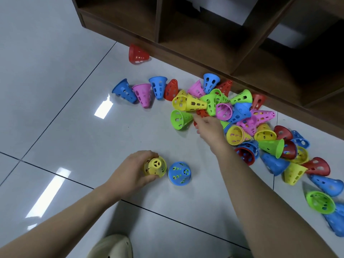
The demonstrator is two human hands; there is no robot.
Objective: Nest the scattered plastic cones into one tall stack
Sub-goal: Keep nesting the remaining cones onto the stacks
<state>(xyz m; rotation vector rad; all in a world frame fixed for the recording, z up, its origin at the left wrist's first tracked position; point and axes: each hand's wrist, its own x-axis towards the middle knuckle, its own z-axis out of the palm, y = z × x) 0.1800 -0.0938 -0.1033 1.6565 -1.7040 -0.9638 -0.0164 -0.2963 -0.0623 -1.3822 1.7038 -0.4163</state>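
Several perforated plastic cones in red, blue, green, yellow and pink lie tumbled in a pile [240,116] on the tiled floor. My left hand [134,169] grips a yellow cone [156,166] that stands narrow end up near me. A blue cone [179,173] stands upright just to its right, with green showing through its holes. My right hand [209,127] reaches into the near edge of the pile, its fingers curled over a red cone [202,113] that it mostly hides, beside a green cone [180,119].
A dark wooden shelf unit [186,34] runs along the far side, with the pile against its base. One red cone [138,54] lies apart by the shelf. More cones trail to the right edge [320,202]. A beige shoe [111,246] shows at the bottom.
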